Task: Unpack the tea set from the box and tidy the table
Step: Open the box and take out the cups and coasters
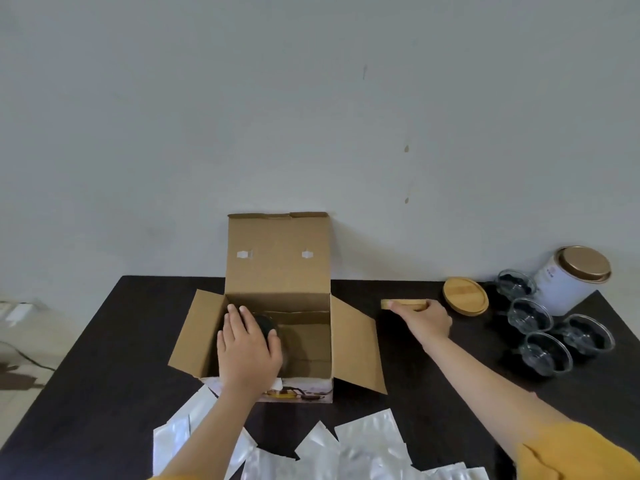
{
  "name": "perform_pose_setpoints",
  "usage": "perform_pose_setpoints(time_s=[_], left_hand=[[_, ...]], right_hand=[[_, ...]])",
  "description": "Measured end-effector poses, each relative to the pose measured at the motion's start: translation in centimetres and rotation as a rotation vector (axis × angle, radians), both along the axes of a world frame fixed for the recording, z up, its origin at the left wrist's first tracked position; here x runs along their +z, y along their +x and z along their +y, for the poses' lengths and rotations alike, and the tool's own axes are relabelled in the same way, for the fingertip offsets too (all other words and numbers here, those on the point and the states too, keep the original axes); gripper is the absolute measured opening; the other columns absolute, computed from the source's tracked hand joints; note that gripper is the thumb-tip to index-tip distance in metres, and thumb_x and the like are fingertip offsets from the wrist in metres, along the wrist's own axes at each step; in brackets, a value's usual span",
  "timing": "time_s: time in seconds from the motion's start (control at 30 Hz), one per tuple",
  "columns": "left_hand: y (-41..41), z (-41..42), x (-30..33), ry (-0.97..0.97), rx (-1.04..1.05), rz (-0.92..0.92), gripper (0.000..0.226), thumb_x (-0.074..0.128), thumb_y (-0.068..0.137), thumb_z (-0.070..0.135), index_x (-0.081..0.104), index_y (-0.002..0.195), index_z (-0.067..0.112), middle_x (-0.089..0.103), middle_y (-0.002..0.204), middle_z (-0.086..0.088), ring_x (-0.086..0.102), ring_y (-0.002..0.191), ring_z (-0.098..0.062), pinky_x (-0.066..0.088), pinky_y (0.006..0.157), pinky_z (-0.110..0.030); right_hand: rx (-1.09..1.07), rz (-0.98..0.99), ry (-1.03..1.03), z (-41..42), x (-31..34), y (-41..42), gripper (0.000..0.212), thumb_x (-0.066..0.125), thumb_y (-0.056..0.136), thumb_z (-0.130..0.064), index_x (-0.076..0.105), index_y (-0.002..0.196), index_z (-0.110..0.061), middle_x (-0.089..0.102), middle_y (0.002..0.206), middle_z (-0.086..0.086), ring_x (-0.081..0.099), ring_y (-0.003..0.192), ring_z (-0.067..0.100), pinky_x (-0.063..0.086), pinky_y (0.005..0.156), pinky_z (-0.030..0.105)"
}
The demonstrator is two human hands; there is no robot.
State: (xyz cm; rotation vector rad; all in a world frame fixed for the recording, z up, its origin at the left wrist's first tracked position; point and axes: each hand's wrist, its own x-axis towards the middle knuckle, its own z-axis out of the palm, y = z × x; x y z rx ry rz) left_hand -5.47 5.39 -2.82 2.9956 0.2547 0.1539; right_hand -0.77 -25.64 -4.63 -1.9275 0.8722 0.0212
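Note:
An open cardboard box [277, 265] stands in the middle of the dark table [114, 341], lid flap up against the wall. My left hand [247, 351] reaches into its left side, fingers wrapped over a dark round glass item [265, 323] that is mostly hidden. To the right of the box my right hand [427, 318] grips a round wooden coaster [403, 304] seen edge-on, just above the table. A second wooden coaster [465, 295] lies flat close by. Several small glass cups [543, 353] cluster at the right.
A white tin with a gold lid [568, 282] lies tilted at the back right, next to the cups. Several white plastic wrappers [349, 445] are scattered along the table's near edge. The box's side flaps [358, 348] stick out left and right. The wall is directly behind.

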Motion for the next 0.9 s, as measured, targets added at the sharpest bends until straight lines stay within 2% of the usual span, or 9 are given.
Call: perform_pose_setpoints(time_s=[0.23, 0.33, 0.4, 0.57, 0.67, 0.8, 0.9], left_hand=[[0.1, 0.0, -0.2, 0.003, 0.010, 0.005, 0.074, 0.025, 0.089, 0.048, 0.030, 0.144, -0.001, 0.030, 0.150, -0.023, 0.031, 0.138, -0.038, 0.027, 0.111, -0.047], [0.2, -0.1, 0.0, -0.006, 0.008, -0.001, 0.074, 0.027, 0.089, 0.047, 0.030, 0.144, -0.002, 0.031, 0.149, -0.024, 0.033, 0.137, -0.038, 0.029, 0.110, -0.048], [0.1, -0.1, 0.1, -0.006, 0.006, -0.004, 0.073, 0.028, 0.088, 0.046, 0.031, 0.143, -0.002, 0.032, 0.149, -0.025, 0.034, 0.137, -0.039, 0.029, 0.110, -0.048], [0.0, -0.2, 0.2, -0.027, 0.014, 0.009, 0.074, 0.029, 0.087, 0.045, 0.031, 0.143, -0.003, 0.032, 0.148, -0.025, 0.034, 0.136, -0.040, 0.030, 0.110, -0.049], [0.0, -0.2, 0.4, -0.044, 0.004, 0.008, 0.074, 0.030, 0.087, 0.044, 0.032, 0.142, -0.005, 0.033, 0.147, -0.027, 0.035, 0.135, -0.040, 0.031, 0.109, -0.050], [-0.1, -0.1, 0.6, -0.067, -0.016, 0.010, 0.075, 0.030, 0.086, 0.045, 0.032, 0.141, -0.006, 0.032, 0.147, -0.028, 0.034, 0.136, -0.041, 0.030, 0.109, -0.051], [-0.2, 0.0, 0.7, -0.064, -0.029, 0.019, 0.076, 0.027, 0.086, 0.046, 0.031, 0.142, -0.006, 0.031, 0.148, -0.028, 0.033, 0.136, -0.040, 0.030, 0.109, -0.050]], right_hand=[[0.093, -0.114, -0.118, -0.2, -3.1, -1.2, 0.091, 0.090, 0.056, -0.045, 0.051, 0.132, -0.014, 0.051, 0.134, 0.007, 0.037, 0.129, 0.028, 0.041, 0.100, 0.046], [0.124, -0.111, -0.193, -0.5, -3.7, -2.0, 0.092, 0.091, 0.057, -0.039, 0.049, 0.134, -0.011, 0.049, 0.135, 0.009, 0.037, 0.130, 0.029, 0.040, 0.101, 0.046], [0.154, -0.091, -0.236, -0.4, -4.1, -2.4, 0.099, 0.090, 0.059, -0.040, 0.042, 0.140, -0.009, 0.045, 0.140, 0.011, 0.033, 0.134, 0.030, 0.038, 0.104, 0.048], [0.200, -0.033, -0.249, 0.3, -4.5, -3.2, 0.115, 0.084, 0.071, -0.038, 0.010, 0.154, -0.006, 0.027, 0.156, 0.011, 0.016, 0.145, 0.031, 0.029, 0.112, 0.049], [0.220, 0.002, -0.226, 0.4, -4.1, -3.3, 0.116, 0.083, 0.074, -0.035, 0.003, 0.154, -0.008, 0.018, 0.160, 0.009, 0.013, 0.147, 0.030, 0.026, 0.114, 0.047], [0.128, 0.017, -0.175, 1.3, -2.3, -3.6, 0.107, 0.080, 0.078, -0.026, 0.006, 0.154, -0.007, 0.019, 0.160, 0.011, 0.017, 0.147, 0.031, 0.027, 0.114, 0.045], [0.088, -0.118, -0.167, 3.2, 0.1, -4.0, 0.089, 0.074, 0.084, -0.021, 0.019, 0.153, -0.010, 0.029, 0.156, 0.010, 0.028, 0.143, 0.028, 0.030, 0.113, 0.041]])
